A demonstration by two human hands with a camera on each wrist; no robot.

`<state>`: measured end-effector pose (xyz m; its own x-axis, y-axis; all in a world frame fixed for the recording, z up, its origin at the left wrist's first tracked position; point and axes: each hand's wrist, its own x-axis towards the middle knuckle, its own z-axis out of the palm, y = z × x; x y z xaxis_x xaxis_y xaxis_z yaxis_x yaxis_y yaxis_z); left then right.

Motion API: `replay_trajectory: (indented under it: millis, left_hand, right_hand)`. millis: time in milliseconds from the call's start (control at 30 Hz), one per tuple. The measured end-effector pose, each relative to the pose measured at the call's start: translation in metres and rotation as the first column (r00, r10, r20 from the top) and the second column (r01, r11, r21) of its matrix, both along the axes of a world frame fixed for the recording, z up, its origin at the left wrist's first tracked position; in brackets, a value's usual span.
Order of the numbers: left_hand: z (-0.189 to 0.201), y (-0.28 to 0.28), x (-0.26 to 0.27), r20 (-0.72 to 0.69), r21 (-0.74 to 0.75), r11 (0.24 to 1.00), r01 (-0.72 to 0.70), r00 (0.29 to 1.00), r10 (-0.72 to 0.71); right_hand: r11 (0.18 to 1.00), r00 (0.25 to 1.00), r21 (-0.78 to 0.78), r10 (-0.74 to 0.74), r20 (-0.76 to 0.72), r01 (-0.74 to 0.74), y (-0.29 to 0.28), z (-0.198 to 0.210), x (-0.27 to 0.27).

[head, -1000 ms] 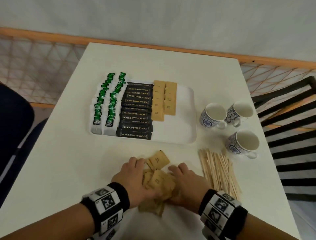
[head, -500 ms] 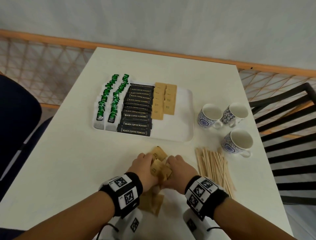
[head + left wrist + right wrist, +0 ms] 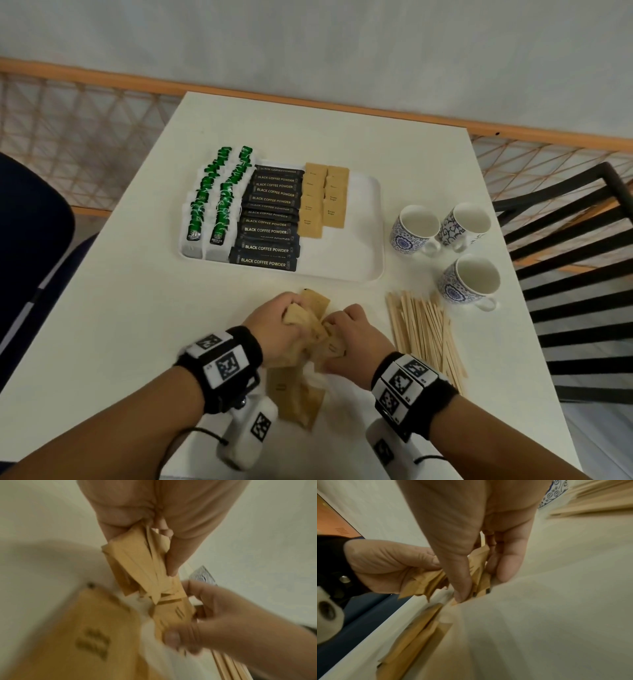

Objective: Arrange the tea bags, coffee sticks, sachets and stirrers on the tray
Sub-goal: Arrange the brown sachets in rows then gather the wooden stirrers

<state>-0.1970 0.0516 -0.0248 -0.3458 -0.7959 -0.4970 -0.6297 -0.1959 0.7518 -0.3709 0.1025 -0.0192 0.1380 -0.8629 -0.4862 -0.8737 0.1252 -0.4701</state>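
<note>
Both hands work together on a bunch of brown sachets (image 3: 310, 320) near the front edge of the table (image 3: 102, 325), just in front of the tray (image 3: 373, 246). The left hand (image 3: 274, 329) has its thumb and fingers curled around one end of the bunch, and the right hand (image 3: 356, 339) pinches the other end between thumb and fingers. In my judgement they hold it from two sides so that the loose packets can be squared into a neat stack before they go to the tray.

More sachets lie flat on the table (image 3: 294, 401) below the hands, close to the front edge; they are not yet gathered.

On the tray, the green tea bags (image 3: 212, 202) stand in two rows along its left edge, the black coffee sticks (image 3: 270, 219) overlap in a column beside them, and two short columns of sachets (image 3: 325, 198) lie next to the sticks. These columns stop before the front edge of the tray, so the held bunch probably continues them. The right part of the tray is bare, perhaps kept for the stirrers.

The wooden stirrers (image 3: 424, 332) lie in a loose pile on the table, right of the hands and off the tray. Three patterned cups (image 3: 442, 229) stand near the right edge of the table.
</note>
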Motion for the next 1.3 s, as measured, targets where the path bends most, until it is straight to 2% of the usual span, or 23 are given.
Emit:
replay_trajectory:
  millis: [100,200,267,367,433,500,600,700,767,867,1000,1167,1233,1300]
  left_hand:
    - [0.009,-0.006,0.02,-0.001,-0.005,1.0,-0.015,1.0,0.015]
    - [0.019,0.001,0.03,0.093,0.046,0.984,0.171,0.98,-0.174]
    - [0.021,0.011,0.03,0.235,0.057,0.922,0.383,0.892,-0.385]
    - [0.018,0.023,0.024,0.339,0.1,0.755,0.648,0.692,-0.638]
    - [0.017,0.026,0.02,0.386,0.097,0.657,0.748,0.58,-0.718]
    - [0.017,0.027,0.016,0.436,0.064,0.611,0.789,0.529,-0.728]
    - [0.021,0.029,0.012,0.452,0.031,0.606,0.795,0.53,-0.718]
    - [0.025,0.031,0.01,0.503,0.0,0.537,0.844,0.463,-0.729]
    - [0.026,0.032,0.009,0.501,-0.025,0.523,0.852,0.463,-0.731]
    - [0.028,0.031,0.004,0.467,-0.013,0.566,0.824,0.505,-0.725]
    - [0.032,0.03,-0.005,0.501,-0.017,0.567,0.824,0.497,-0.708]
    - [0.03,0.027,-0.004,0.545,0.048,0.547,0.836,0.436,-0.716]
    - [0.026,0.023,-0.001,0.538,0.044,0.591,0.805,0.48,-0.693]
    - [0.023,0.016,0.004,0.503,0.029,0.675,0.737,0.573,-0.647]
  right_hand:
    - [0.999,0.998,0.009,0.048,-0.051,-0.047,0.001,-0.003,-0.001]
    - [0.997,0.993,0.021,0.074,-0.088,-0.072,-0.002,-0.003,0.002]
    - [0.997,0.995,0.048,0.064,-0.082,-0.06,-0.005,-0.005,0.003]
    - [0.991,0.985,0.073,0.124,-0.123,-0.116,-0.01,-0.007,0.003]
    - [0.984,0.972,0.087,0.17,-0.164,-0.157,-0.012,-0.008,0.003]
    - [0.986,0.975,0.075,0.162,-0.153,-0.152,-0.012,-0.009,0.002]
    - [0.986,0.98,-0.008,0.164,-0.11,-0.165,-0.011,-0.009,0.002]
    - [0.973,0.974,-0.097,0.201,-0.1,-0.211,-0.017,-0.005,0.003]
    - [0.963,0.967,-0.112,0.233,-0.099,-0.244,-0.025,-0.002,0.004]
    - [0.939,0.939,-0.086,0.321,-0.123,-0.333,-0.037,0.001,0.008]
    - [0.925,0.92,-0.032,0.372,-0.124,-0.379,-0.05,0.002,0.014]
    - [0.968,0.956,0.045,0.251,-0.153,-0.247,-0.058,0.003,0.009]
    - [0.973,0.956,0.05,0.232,-0.18,-0.227,-0.058,0.001,0.003]
    - [0.981,0.966,0.021,0.195,-0.169,-0.194,-0.053,-0.001,-0.006]
